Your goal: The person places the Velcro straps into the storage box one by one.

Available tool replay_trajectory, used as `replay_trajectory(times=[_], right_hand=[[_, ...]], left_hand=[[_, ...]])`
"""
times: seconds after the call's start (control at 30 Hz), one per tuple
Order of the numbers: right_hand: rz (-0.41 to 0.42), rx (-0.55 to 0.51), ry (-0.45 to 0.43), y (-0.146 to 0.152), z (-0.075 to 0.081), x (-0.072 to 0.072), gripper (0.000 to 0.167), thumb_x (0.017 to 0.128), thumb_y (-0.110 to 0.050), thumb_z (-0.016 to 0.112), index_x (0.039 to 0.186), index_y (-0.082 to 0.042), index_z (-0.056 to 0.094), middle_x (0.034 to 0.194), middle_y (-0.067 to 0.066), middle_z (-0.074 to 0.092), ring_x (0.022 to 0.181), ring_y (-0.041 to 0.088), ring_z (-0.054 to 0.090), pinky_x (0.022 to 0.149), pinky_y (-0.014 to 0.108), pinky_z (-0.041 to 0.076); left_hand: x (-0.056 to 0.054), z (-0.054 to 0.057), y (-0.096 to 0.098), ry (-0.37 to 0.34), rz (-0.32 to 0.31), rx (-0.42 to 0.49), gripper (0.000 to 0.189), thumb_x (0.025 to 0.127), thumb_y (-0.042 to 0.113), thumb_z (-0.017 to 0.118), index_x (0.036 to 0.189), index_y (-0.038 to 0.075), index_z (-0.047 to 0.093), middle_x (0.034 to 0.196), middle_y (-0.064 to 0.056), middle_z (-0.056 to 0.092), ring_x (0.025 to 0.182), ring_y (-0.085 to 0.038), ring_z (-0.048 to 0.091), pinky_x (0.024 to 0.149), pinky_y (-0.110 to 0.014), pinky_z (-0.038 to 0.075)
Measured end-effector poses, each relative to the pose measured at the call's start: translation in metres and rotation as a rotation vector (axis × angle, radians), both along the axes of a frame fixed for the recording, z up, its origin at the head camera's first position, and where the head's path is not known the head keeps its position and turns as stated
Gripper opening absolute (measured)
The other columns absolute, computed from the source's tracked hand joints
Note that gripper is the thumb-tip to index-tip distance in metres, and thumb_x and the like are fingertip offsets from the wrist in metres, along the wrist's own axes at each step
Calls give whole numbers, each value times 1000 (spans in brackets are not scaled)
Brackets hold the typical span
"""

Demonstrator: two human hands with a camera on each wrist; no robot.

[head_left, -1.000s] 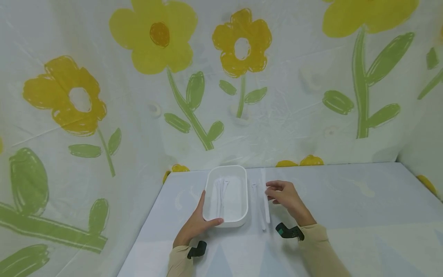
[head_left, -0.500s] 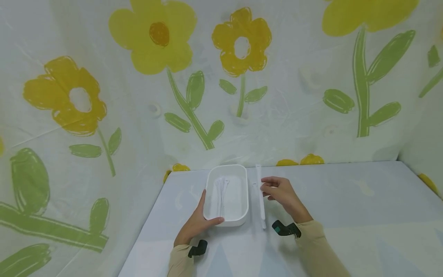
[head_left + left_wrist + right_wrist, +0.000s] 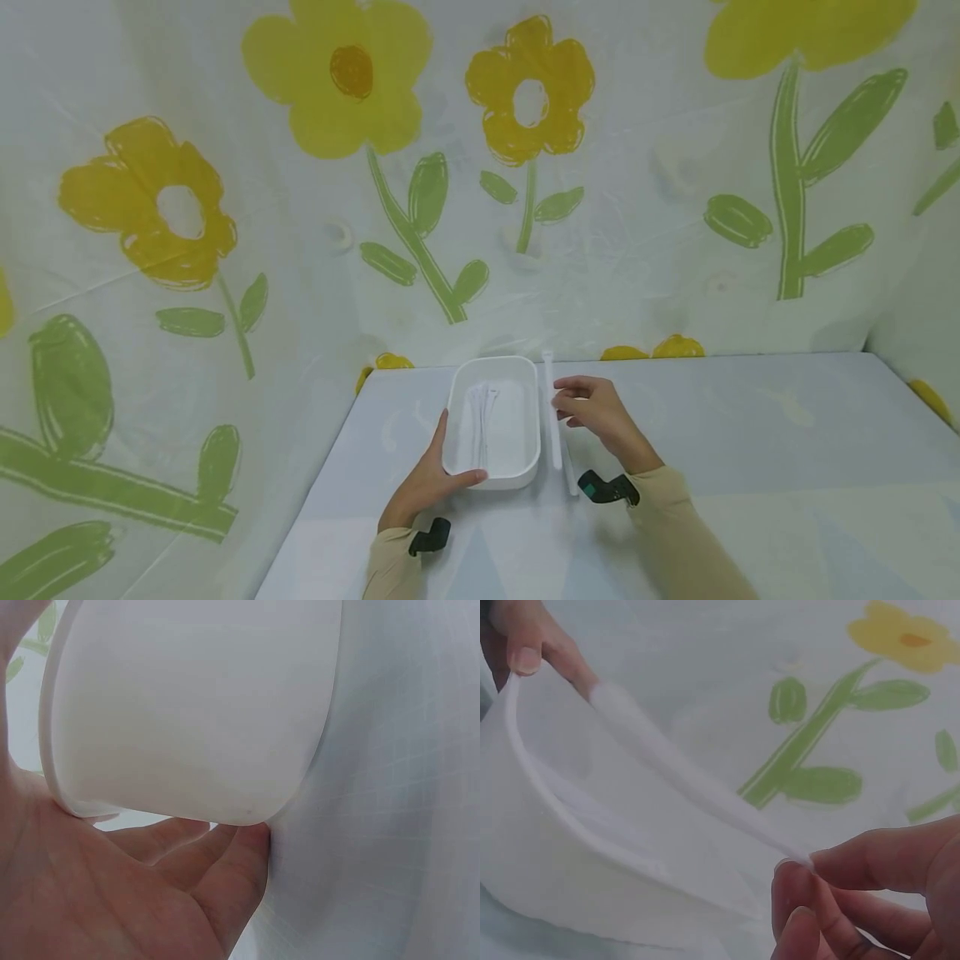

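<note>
A white, round-cornered plastic box (image 3: 516, 479) stands on the table, with several thin white sticks (image 3: 480, 421) lying lengthwise inside. My left hand (image 3: 427, 485) holds its near left corner, thumb at the rim; in the left wrist view the fingers (image 3: 232, 885) press against the box wall (image 3: 195, 705). Just right of the box, my right hand (image 3: 600, 412) pinches a long, slim white strip (image 3: 553, 417) between thumb and fingers. The right wrist view shows this strip (image 3: 667, 757) slanting up from the fingertips beside the box rim. What the strip is cannot be told.
Another slim white strip (image 3: 570, 475) lies on the pale table (image 3: 750, 433) right of the box, partly hidden by the held one. A flower-printed curtain (image 3: 615, 275) hangs behind the table and along the left side.
My right hand has moved left with the white strip, bringing it from right of the strip on the table to close beside the box. My left hand stays on the box.
</note>
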State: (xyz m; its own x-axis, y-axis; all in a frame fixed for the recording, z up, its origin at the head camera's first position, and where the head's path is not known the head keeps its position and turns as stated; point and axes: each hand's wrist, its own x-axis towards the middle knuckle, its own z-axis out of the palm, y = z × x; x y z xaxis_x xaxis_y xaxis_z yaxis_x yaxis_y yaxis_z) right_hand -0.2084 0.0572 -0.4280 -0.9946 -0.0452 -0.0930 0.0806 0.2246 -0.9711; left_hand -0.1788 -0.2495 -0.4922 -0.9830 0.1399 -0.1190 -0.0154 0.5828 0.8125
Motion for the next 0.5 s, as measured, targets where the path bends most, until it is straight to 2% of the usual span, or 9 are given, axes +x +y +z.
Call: replay_trajectory(times=[0.3,0.5], right_hand=[[15,-13,11,-12,1,-9,35,94,-12,69,127,1,67,103,12,72,80,14,72,72,28,60],[32,-6,3,-22,3,-14,35,95,-13,69,127,0,67,104,13,72,80,15,71,74,29,61]], left_hand=[[0,0,-1,9,-6,14,134,74,51,91,168,28,-2,176,-6,9,159,-36,24,121,-67,29],[0,1,1,8,-12,20,134,74,50,91,168,27,-2,176,-5,10,157,-36,28,120,-68,30]])
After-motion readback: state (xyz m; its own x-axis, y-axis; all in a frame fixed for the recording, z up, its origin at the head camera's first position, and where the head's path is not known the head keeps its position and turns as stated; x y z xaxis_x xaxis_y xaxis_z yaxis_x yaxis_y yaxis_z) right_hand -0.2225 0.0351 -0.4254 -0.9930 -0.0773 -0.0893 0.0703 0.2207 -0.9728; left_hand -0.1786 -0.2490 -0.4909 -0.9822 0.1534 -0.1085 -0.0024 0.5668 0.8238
